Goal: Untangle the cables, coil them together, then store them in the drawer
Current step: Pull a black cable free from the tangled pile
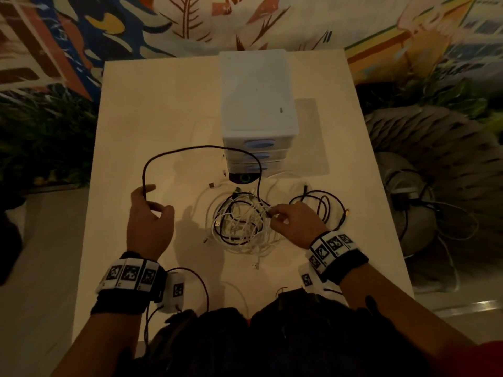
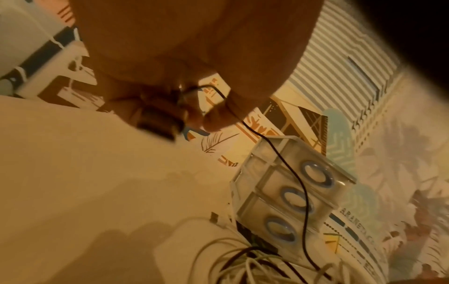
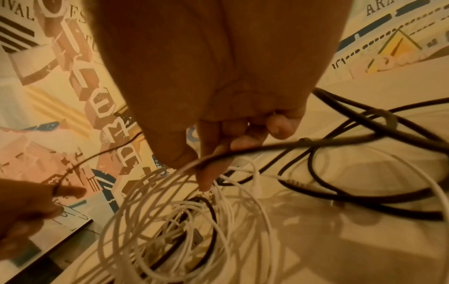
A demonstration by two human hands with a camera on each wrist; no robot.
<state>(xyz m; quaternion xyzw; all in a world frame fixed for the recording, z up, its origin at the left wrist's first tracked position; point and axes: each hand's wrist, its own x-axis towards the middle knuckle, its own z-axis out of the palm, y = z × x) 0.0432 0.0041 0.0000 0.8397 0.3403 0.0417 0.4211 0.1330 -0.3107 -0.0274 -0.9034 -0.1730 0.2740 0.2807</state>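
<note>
A tangle of white and black cables [image 1: 239, 221] lies on the table in front of the white drawer unit [image 1: 257, 110]. My left hand [image 1: 148, 216] is raised left of the pile and pinches one black cable [image 1: 190, 151] that arcs up over the drawer fronts and drops back into the pile. The left wrist view shows that cable [image 2: 286, 165] running from my fingers past the drawers [image 2: 291, 198]. My right hand [image 1: 288, 219] pinches a black cable [image 3: 267, 149] at the pile's right edge. White loops [image 3: 184, 221] lie under it.
A separate coil of black cable [image 1: 321, 205] lies right of the pile. A loose white plug [image 1: 255, 266] lies near the table's front. Another black cable [image 1: 196, 278] loops at the front left. The drawers are closed. More cables lie on the floor at right [image 1: 435, 213].
</note>
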